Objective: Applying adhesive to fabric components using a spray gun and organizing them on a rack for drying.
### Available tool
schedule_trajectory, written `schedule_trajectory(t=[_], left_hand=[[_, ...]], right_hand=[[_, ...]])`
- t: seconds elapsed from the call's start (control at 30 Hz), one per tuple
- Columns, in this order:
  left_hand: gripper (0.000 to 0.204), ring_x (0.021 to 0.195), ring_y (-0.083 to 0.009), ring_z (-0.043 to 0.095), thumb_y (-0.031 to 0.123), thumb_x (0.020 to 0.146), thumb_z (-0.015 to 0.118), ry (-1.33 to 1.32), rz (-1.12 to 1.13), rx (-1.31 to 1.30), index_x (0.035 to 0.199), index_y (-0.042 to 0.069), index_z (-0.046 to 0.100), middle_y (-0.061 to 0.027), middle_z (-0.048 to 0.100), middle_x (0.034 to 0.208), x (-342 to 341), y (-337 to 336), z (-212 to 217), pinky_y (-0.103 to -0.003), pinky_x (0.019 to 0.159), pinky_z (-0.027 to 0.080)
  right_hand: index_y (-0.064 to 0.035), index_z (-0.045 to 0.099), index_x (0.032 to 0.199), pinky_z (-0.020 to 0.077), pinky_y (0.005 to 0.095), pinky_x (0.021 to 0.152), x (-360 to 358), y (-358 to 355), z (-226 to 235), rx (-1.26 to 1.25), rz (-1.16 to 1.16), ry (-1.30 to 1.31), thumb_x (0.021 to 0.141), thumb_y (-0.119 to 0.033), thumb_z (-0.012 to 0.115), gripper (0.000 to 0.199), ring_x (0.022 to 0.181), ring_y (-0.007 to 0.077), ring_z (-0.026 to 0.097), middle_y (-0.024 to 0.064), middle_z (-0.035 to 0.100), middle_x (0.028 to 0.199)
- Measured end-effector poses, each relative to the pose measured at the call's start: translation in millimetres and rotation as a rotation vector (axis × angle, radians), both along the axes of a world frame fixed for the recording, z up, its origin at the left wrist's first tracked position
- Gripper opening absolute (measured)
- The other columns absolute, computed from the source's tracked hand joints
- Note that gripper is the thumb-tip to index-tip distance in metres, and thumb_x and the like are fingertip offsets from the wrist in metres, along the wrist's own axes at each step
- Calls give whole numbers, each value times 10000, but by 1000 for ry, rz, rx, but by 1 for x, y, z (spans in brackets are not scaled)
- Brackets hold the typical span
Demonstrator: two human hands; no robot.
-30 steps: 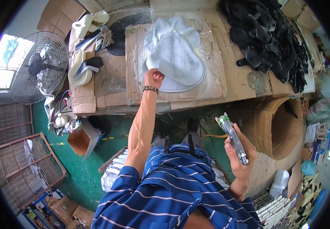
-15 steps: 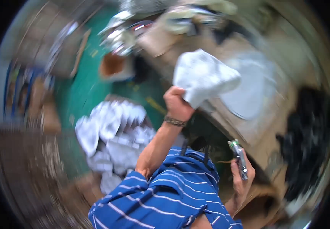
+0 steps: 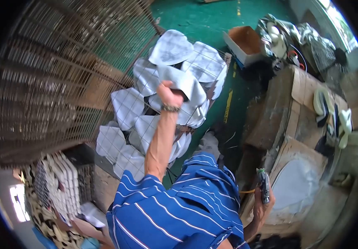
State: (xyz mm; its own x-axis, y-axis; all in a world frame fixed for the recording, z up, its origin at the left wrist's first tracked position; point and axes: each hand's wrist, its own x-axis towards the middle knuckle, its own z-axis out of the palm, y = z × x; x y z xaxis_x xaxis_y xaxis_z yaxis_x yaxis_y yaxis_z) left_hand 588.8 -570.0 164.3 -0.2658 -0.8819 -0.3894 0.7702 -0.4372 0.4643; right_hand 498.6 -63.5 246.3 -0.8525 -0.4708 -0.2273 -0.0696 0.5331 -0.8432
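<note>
My left hand [image 3: 170,95] grips a white, curved sheet piece [image 3: 192,86] by its near edge. It is held over a wire mesh rack [image 3: 227,62], and the fingers are partly hidden. Several similar white pieces [image 3: 170,47] lie spread across the mesh around and beneath that hand. At the right, low beside the bench, my right hand [image 3: 266,199] is closed around a silver metal tool that looks like a spray gun [image 3: 264,186], with a green part at its top. A thin orange hose [image 3: 247,191] shows close to this hand.
On my right stands a cardboard-covered bench [image 3: 284,112] bearing a pale round-edged patch [image 3: 297,182]. An open box [image 3: 245,43] sits on the green floor [image 3: 191,20]. Stacked wire racks [image 3: 63,70] rise at the left. White stacked pieces [image 3: 60,182] are at the lower left.
My view has turned left toward the rack. My left hand has carried the white piece from beside the bench to above the rack. My right hand still holds the silver tool.
</note>
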Motion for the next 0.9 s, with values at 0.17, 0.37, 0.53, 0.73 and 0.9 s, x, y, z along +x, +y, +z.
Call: schedule_trajectory(t=[0.17, 0.37, 0.53, 0.73, 0.9], left_hand=[[732, 1237, -416, 592, 103, 623, 544, 148, 311, -168, 1348, 1, 551, -177, 613, 1281, 80, -148, -23, -615, 1136, 441], [570, 1109, -383, 658, 247, 786, 575, -34, 511, -155, 1283, -32, 587, -168, 677, 1148, 150, -192, -162, -597, 1072, 468], [412, 847, -208, 645, 497, 904, 686, -922, -51, 242, 1091, 131, 656, -17, 642, 913, 139, -160, -265, -507, 929, 493], [258, 737, -158, 687, 216, 997, 674, -653, -966, -225, 1202, 64, 637, -34, 694, 879, -21, 34, -257, -296, 627, 565], [502, 897, -171, 747, 288, 924, 718, -902, -1493, -793, 1337, 10, 657, -118, 774, 1014, -82, 152, -271, -320, 806, 586]], right_hand=[[-14, 611, 1428, 518, 345, 825, -15, -57, 19, 57, 148, 23, 931, -72, 686, 506, 918, 190, 654, 172, 738, 1083], [-38, 613, 1442, 499, 307, 858, -29, -86, 18, 113, 158, -43, 934, -101, 688, 518, 939, 144, 611, 68, 710, 1040], [-29, 620, 1429, 491, 302, 816, -34, -73, 14, 156, 119, -45, 928, -97, 685, 510, 909, 135, 594, 54, 687, 1003], [-20, 638, 1402, 484, 288, 819, -5, -45, 9, 8, -158, -140, 943, -144, 724, 484, 896, 132, 594, 34, 670, 997], [-10, 621, 1410, 521, 332, 897, 18, -15, 11, 41, -375, -120, 924, -67, 702, 496, 979, 200, 669, 141, 736, 1109]])
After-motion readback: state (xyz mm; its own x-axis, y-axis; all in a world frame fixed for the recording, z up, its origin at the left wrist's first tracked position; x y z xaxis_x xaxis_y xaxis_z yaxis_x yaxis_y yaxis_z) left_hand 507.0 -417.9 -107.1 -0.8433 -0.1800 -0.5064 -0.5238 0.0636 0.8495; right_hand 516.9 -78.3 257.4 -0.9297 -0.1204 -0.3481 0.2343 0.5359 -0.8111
